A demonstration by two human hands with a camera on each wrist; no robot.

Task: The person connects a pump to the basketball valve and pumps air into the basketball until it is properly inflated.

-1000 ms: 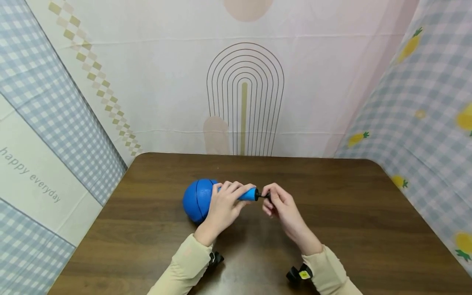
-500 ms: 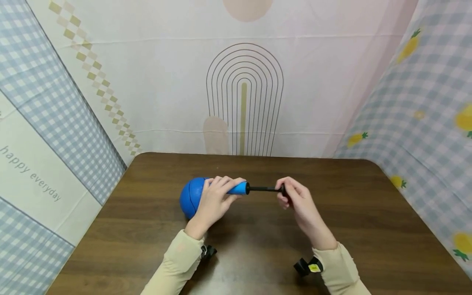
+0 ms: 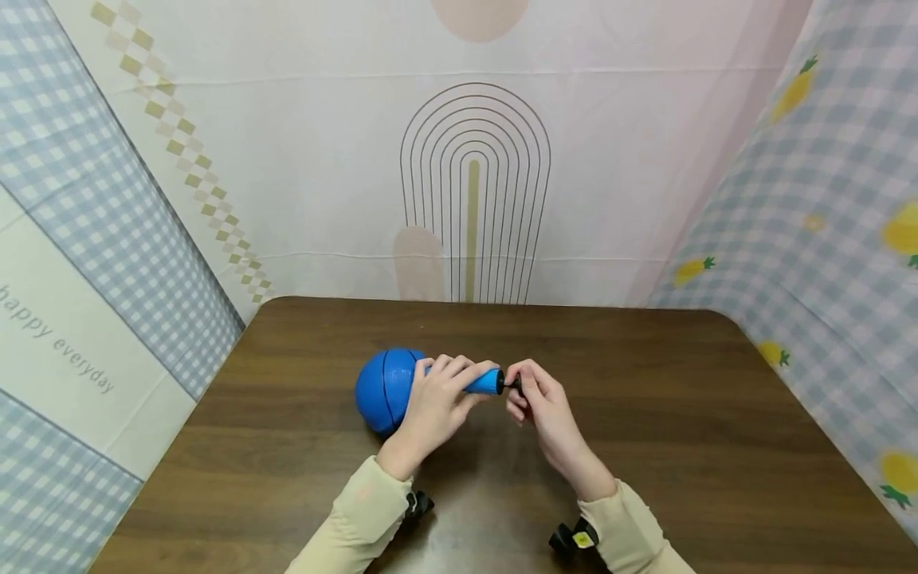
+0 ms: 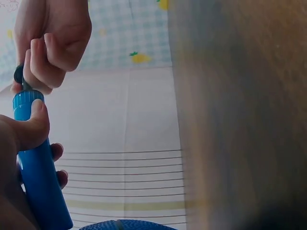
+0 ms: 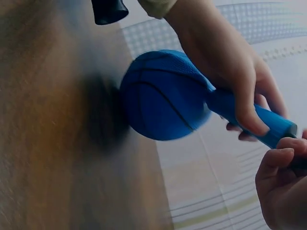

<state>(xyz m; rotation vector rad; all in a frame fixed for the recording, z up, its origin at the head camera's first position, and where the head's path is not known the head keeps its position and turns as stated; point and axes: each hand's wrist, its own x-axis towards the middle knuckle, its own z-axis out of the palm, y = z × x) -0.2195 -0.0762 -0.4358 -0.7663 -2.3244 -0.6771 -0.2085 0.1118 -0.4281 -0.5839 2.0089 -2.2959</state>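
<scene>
A blue ball (image 3: 382,392) with dark seams, like a small basketball, rests on the wooden table. My left hand (image 3: 433,402) wraps round the blue barrel of a hand pump (image 3: 484,381), whose far end meets the ball in the right wrist view. The pump lies roughly level, pointing from the ball to the right. At its other end my right hand (image 3: 545,406) pinches the black handle, with only a short piece of the rod showing. In the left wrist view the thumb presses along the pump barrel (image 4: 41,182). The handle is mostly hidden by the right fingers.
The brown table (image 3: 681,414) reaches back to a pale patterned cloth (image 3: 323,175). Checked cloths hang at the left and right sides. Black wrist cameras (image 3: 570,538) sit below both sleeves.
The right hand drew the handle out to the right, then pushed it back in towards the barrel. The left hand and ball shifted slightly left and back again.
</scene>
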